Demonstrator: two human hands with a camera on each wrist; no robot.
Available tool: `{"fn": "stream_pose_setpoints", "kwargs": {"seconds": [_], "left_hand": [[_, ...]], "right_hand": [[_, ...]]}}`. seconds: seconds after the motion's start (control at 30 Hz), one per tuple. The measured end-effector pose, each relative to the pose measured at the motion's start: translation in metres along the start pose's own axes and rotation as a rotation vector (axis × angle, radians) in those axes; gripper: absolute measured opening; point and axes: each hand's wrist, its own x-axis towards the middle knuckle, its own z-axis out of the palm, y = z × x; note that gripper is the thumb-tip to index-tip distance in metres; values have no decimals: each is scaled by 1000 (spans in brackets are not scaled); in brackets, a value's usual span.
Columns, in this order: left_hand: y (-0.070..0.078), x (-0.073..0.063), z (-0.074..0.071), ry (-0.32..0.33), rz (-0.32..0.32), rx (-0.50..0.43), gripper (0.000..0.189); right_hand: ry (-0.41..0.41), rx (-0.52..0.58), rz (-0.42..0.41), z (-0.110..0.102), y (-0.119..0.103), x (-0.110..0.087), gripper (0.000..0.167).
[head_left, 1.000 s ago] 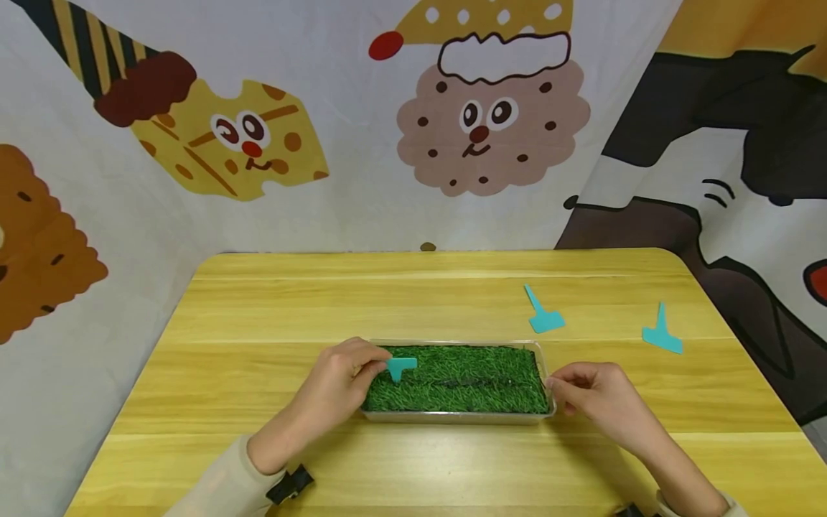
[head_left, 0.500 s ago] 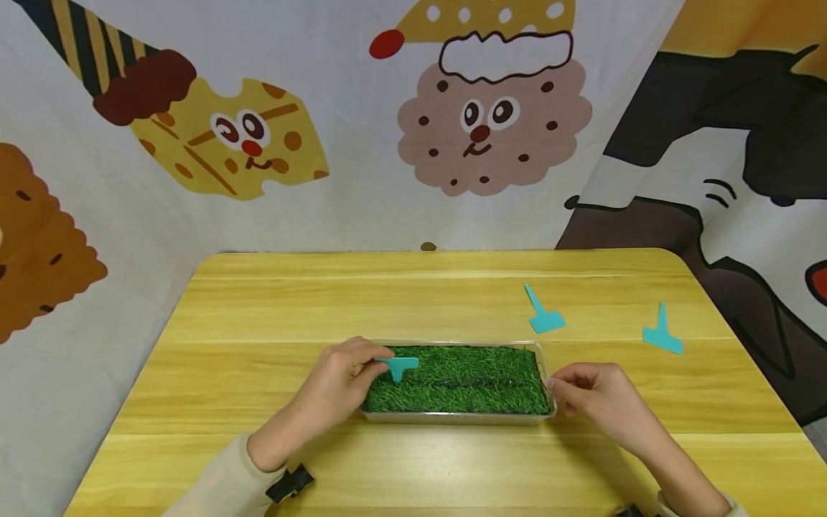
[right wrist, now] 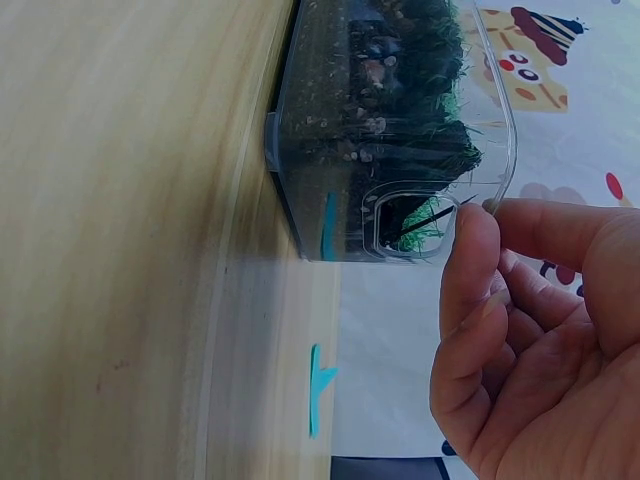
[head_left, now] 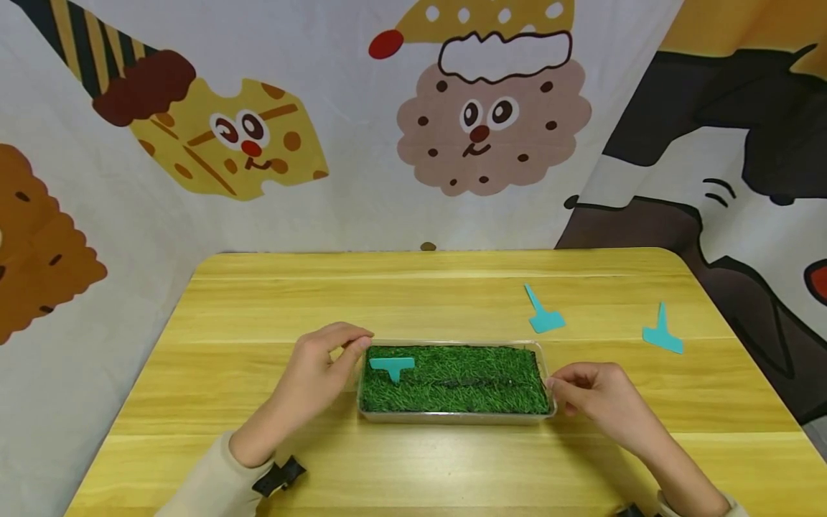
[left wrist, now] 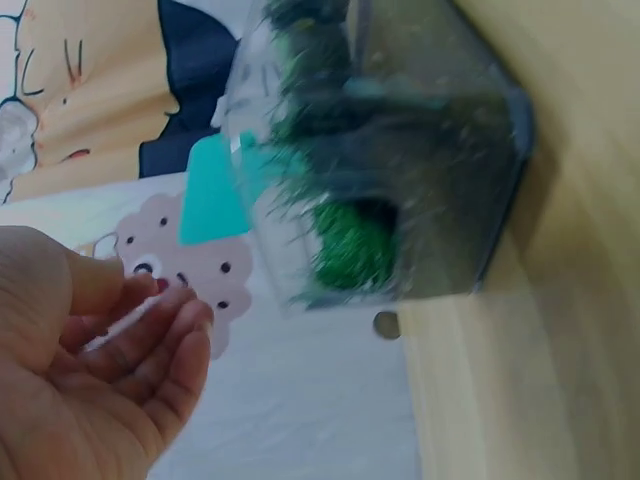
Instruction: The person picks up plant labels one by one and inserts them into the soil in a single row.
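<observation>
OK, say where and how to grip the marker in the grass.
I'd pinch the teal marker by its wide head, from above, across the flat faces: the head stands clear of the grass, while the stem runs down into it.

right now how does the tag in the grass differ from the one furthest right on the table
The grass tag stands with its stem down in the grass; the far-right tag lies flat on the table. The grass tag's stem is partly hidden; the far-right tag's stem shows whole. Both are turquoise, with a wide head.
</observation>
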Motion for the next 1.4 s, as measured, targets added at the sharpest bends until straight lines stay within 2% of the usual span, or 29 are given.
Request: {"fn": "stream_pose_setpoints", "kwargs": {"seconds": [0.13, 0.23, 0.3, 0.37, 0.47, 0.57, 1.0, 1.1, 1.23, 1.4], "left_hand": [[1, 1, -10, 41, -95, 22, 14], [3, 1, -16, 0, -199, 40, 14], [4, 1, -18, -65, -293, 47, 11], [6, 0, -19, -161, -388, 44, 11], [6, -2, -18, -308, -491, 27, 22], [6, -4, -14, -379, -502, 6, 28], [1, -6, -9, -400, -481, -36, 24], [0, -7, -10, -403, -469, -46, 23], [-1, -8, -10, -411, -476, -45, 22], [-3, -9, -10, -427, -462, -50, 21]], "right_hand": [[1, 5, -3, 0, -1, 0, 14], [3, 5, -4, 0, -1, 0, 14], [5, 3, -3, 0, -1, 0, 14], [7, 2, -1, 0, -1, 0, 14], [10, 3, 0, 0, 0, 0, 14], [10, 3, 0, 0, 0, 0, 14], [33, -28, -29, 1, -1, -2, 13], [80, -131, -99, -2, -2, -2, 11], [184, -259, -180, -14, -5, 2, 12], [259, -287, -246, -32, -8, 14, 15]]}}
